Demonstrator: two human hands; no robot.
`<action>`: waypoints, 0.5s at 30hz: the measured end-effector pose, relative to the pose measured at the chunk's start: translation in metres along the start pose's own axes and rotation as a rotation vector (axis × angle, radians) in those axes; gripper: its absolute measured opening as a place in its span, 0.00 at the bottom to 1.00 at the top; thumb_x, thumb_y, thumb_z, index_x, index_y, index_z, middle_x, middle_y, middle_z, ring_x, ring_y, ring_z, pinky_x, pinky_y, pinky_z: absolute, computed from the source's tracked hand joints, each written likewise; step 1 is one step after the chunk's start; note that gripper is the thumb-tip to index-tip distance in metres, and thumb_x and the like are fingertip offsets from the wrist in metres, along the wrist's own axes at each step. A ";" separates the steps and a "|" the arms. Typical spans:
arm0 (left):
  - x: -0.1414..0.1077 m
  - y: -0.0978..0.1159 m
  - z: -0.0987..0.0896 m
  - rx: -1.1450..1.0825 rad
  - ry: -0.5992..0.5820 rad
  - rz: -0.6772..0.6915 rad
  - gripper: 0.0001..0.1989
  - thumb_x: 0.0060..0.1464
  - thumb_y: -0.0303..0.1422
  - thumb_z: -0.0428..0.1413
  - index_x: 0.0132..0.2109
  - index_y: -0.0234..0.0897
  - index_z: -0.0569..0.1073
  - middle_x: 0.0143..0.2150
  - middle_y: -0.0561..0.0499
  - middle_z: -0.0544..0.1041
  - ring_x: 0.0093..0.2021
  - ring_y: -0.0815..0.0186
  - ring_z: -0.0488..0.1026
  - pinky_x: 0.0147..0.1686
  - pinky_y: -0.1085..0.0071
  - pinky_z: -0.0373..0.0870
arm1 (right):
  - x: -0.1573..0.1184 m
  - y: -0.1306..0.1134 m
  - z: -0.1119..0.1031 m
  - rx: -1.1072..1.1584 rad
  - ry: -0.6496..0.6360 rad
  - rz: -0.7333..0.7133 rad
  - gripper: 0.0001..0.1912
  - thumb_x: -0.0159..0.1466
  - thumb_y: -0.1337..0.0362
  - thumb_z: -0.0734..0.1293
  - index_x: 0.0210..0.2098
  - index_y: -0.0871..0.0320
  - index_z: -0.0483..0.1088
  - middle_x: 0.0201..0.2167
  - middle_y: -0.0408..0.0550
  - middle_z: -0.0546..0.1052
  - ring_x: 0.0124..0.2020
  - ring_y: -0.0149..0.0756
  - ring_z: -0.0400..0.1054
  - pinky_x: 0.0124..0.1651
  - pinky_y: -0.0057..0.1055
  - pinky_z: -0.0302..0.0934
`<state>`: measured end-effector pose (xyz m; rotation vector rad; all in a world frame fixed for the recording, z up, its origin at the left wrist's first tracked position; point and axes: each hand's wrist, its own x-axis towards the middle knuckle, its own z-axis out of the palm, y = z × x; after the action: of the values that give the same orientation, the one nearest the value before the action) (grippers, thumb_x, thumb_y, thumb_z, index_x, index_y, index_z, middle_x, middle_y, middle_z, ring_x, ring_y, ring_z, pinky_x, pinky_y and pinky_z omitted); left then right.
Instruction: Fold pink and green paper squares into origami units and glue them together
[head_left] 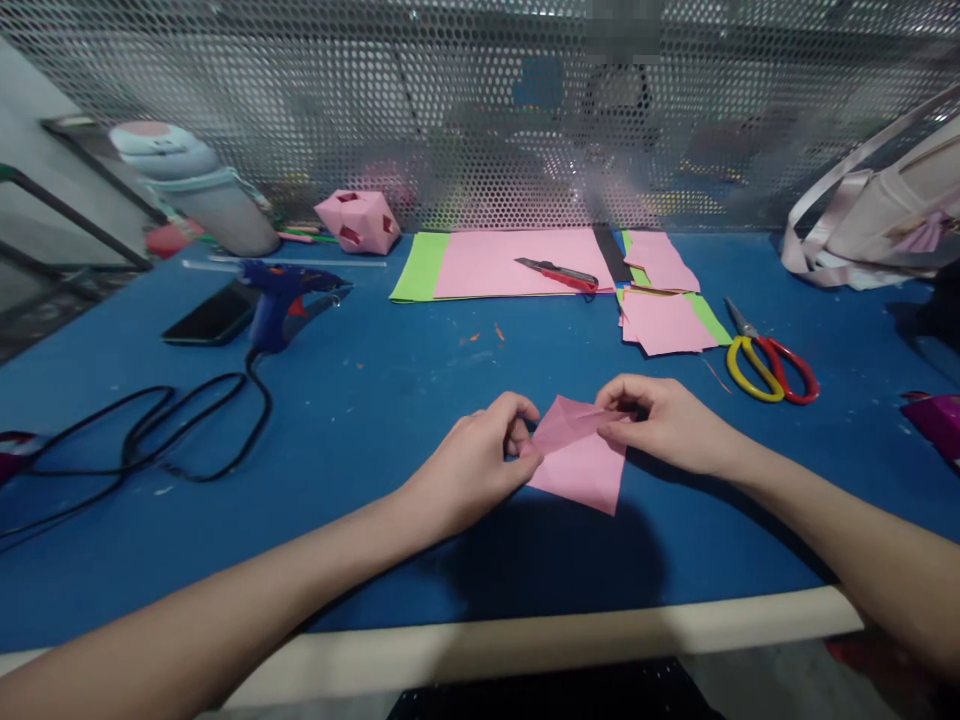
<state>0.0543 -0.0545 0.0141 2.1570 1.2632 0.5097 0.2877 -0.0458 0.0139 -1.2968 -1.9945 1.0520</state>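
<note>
A small sheet of pink paper (pixel 579 468) is held between my two hands, just above the blue table near its front edge. Its far part is folded up, showing a darker pink inner face with crease lines. My left hand (pixel 491 455) pinches the paper's left edge between thumb and fingers. At the upper right edge, my right hand (pixel 656 420) grips it the same way, with the fingertips partly hidden behind the paper.
On the blue table (pixel 420 400) lie a glue gun (pixel 281 295), a phone (pixel 214 315), a folded pink paper ball (pixel 360 222), large coloured sheets (pixel 487 265), a box cutter (pixel 559 274), small pink squares (pixel 664 322) and scissors (pixel 769 362). A bag (pixel 885 215) stands right.
</note>
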 end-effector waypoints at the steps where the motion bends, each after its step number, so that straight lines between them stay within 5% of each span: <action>1: 0.000 -0.002 -0.001 0.074 0.003 0.068 0.06 0.51 0.27 0.52 0.38 0.37 0.67 0.29 0.54 0.73 0.31 0.68 0.69 0.33 0.70 0.63 | 0.000 0.001 0.000 -0.051 -0.023 -0.044 0.05 0.57 0.71 0.63 0.32 0.58 0.69 0.28 0.40 0.72 0.28 0.28 0.65 0.32 0.27 0.59; 8: -0.007 -0.017 -0.002 0.383 -0.059 0.527 0.11 0.61 0.26 0.45 0.39 0.36 0.72 0.38 0.47 0.74 0.38 0.65 0.66 0.39 0.66 0.61 | -0.002 0.012 -0.015 -0.393 -0.153 -0.377 0.10 0.61 0.75 0.60 0.33 0.57 0.71 0.36 0.45 0.76 0.39 0.33 0.67 0.47 0.36 0.56; 15: -0.010 -0.008 0.001 0.325 -0.212 0.577 0.14 0.62 0.22 0.39 0.39 0.37 0.68 0.43 0.50 0.72 0.36 0.67 0.63 0.39 0.69 0.61 | -0.016 -0.007 -0.009 -0.660 -0.222 -0.500 0.19 0.61 0.75 0.59 0.50 0.57 0.67 0.47 0.48 0.75 0.49 0.37 0.65 0.53 0.40 0.54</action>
<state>0.0449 -0.0603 0.0078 2.7757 0.6269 0.2953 0.2971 -0.0594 0.0245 -0.8891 -2.7781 0.3105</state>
